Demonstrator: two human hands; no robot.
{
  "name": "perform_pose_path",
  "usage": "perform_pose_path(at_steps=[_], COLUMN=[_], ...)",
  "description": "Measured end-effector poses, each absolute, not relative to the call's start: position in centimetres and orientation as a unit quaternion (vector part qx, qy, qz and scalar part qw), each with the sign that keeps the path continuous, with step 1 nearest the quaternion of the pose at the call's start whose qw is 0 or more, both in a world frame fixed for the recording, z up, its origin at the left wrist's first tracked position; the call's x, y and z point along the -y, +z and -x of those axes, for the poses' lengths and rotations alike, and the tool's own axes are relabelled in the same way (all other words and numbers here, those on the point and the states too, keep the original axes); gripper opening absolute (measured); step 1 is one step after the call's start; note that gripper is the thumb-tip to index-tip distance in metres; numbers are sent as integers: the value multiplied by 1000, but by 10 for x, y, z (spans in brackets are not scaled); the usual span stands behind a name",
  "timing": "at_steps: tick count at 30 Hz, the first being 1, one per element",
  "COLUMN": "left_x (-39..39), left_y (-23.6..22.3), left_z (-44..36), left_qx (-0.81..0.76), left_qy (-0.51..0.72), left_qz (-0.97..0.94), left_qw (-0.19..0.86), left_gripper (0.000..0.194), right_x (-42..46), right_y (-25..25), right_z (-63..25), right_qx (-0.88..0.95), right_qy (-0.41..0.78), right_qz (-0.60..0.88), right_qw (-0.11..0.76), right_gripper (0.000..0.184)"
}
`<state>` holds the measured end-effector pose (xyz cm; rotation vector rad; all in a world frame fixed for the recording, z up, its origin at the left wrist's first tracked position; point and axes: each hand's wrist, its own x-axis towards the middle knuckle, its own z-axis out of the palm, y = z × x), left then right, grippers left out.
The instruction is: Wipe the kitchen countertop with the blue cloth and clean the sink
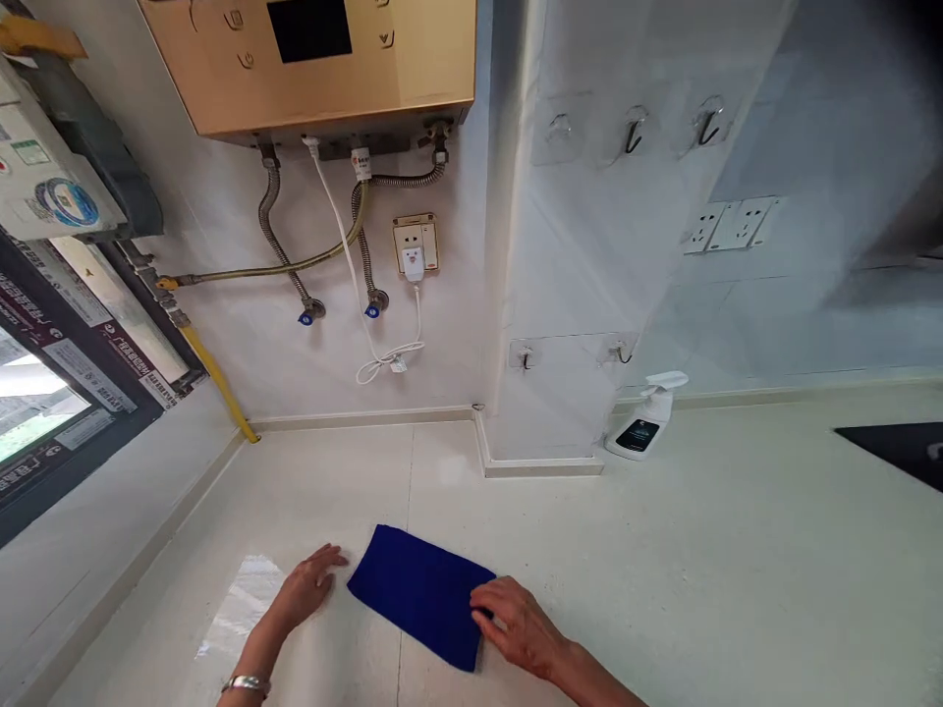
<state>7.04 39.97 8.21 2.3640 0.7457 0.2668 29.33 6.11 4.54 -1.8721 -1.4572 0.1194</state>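
A dark blue cloth (419,594) lies flat as a rough rectangle on the white countertop (663,589). At its right edge, my right hand (516,624) has thumb and fingers closed on the fabric. My left hand (305,587) is just left of the cloth, apart from it, with fingers stretched out and nothing held. A silver bracelet (249,683) circles my left wrist.
A white spray bottle (645,420) stands at the back by the wall corner. A gold water heater (331,79) hangs above, with hoses and a plugged-in white cord (390,355). On the left are a yellow pipe (217,383) and a window frame (66,378). A black panel (903,447) is at right.
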Motion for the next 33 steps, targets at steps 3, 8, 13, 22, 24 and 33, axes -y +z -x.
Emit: perform_pose_path(at_steps=[3,8,13,22,24,33], left_x=[-400,-361,-345,-351,-350,-357], left_y=[77,49,33,64,77,137], left_z=[-77,-133,-165,-147,-140,-85], left_qx=[-312,-266,-225,-233,-239,-294], left_qy=[134,135,84,36,52,196], left_qz=[-898,-920,-942,-946,-944,-912], left_qw=[280,254,232,224,221,207], left_gripper=[40,44,46,22,18,23], right_x=[-70,-95,-100,-106,-111,-131], right_y=[37,6,-23,-31,-9,89], right_z=[-301,-301,-300,-308,-313,-303], right_qx=[525,493,487,443,431,545], right_qy=[29,16,35,116,178,75], right_qz=[754,791,809,794,771,695], right_qw=[393,362,328,400,434,463], right_gripper=[35,42,44,31,27,35])
